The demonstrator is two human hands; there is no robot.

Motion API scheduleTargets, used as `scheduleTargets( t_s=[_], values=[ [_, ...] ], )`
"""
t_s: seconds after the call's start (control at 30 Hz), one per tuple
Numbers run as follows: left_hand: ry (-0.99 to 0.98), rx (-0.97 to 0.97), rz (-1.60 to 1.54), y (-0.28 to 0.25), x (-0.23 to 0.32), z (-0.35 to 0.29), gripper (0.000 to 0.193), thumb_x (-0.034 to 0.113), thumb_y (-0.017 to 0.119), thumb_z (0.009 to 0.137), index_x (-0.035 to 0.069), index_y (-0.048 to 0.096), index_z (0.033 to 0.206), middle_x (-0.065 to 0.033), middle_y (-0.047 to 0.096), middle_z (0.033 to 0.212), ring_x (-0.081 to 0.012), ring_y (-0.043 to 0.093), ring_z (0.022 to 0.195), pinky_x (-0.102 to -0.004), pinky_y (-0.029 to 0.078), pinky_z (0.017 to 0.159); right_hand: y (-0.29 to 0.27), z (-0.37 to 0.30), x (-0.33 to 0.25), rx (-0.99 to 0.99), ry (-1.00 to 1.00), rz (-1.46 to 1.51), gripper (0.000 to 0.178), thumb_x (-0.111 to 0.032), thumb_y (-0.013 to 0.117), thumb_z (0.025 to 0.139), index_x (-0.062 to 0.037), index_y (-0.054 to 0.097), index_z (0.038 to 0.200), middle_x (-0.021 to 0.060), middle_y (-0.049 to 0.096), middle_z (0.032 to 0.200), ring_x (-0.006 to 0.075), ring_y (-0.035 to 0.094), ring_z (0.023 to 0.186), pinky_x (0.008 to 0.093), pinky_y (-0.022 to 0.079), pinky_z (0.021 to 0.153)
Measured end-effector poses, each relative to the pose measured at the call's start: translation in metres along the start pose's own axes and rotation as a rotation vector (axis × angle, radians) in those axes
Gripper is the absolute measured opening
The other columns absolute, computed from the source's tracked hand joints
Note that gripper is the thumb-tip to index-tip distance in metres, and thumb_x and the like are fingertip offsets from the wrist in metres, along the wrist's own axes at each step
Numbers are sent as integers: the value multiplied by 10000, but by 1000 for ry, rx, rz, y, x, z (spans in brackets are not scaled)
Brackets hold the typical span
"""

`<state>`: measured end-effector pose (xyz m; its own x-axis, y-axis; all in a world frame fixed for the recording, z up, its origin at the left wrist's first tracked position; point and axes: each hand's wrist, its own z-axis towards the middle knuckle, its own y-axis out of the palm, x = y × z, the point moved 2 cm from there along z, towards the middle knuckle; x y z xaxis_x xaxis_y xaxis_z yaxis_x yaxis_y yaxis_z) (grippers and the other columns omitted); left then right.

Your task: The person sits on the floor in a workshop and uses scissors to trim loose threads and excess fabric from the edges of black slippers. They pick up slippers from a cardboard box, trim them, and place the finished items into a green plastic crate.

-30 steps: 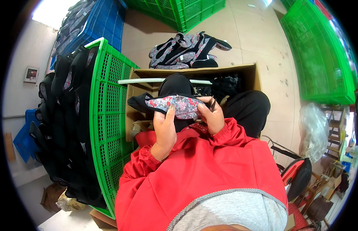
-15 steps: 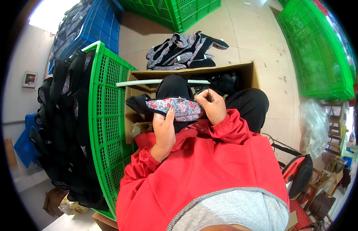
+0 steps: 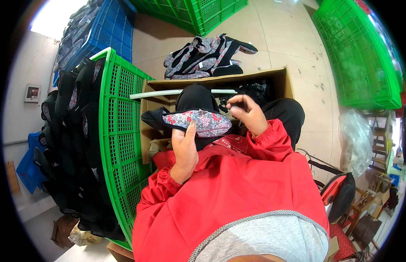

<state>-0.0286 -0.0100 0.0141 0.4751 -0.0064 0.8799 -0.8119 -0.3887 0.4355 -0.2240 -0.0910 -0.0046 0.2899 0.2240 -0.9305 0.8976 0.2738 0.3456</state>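
My left hand pinches a black cloth bootie with a grey, red and white floral sole, its thumb pressed on the floral face. The bootie lies across my lap, floral side up, with its black end pointing left. My right hand hangs just off the bootie's right end, fingers curled and the thumb drawn in toward them. Whatever sits between those fingertips, if anything, is too small to make out. Beneath my hands stands an open cardboard box, with a pale strip across it and dark scraps inside.
Left of me a green crate is heaped with black booties. More floral booties lie on the floor beyond the box. A blue crate and other green crates stand around. A clear plastic bag is at right.
My right hand has come away from the bootie's right end, moving slightly right and up, its fingers loosening somewhat. My left hand keeps its hold on the bootie, whose floral sole now shows more fully.
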Motion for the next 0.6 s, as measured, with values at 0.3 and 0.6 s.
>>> scheduleTargets(
  t_s=[0.3,0.6],
  values=[
    [338,-241,1469,-11,65,-10,141,136,679,874,16,627,823,-94,623,705,-233,586,598,-347,461,571,6,-14,17,-63,23,-373,243,-54,758,812,9,656,1024,38,617,998,87,610,830,239,510,759],
    [787,-551,1421,75,96,5,330,141,792,670,35,686,964,-121,608,1099,-305,572,1085,-405,453,939,22,-21,5,-24,-278,-493,290,-171,799,730,-44,698,970,90,684,897,240,598,811,328,463,765]
  ],
)
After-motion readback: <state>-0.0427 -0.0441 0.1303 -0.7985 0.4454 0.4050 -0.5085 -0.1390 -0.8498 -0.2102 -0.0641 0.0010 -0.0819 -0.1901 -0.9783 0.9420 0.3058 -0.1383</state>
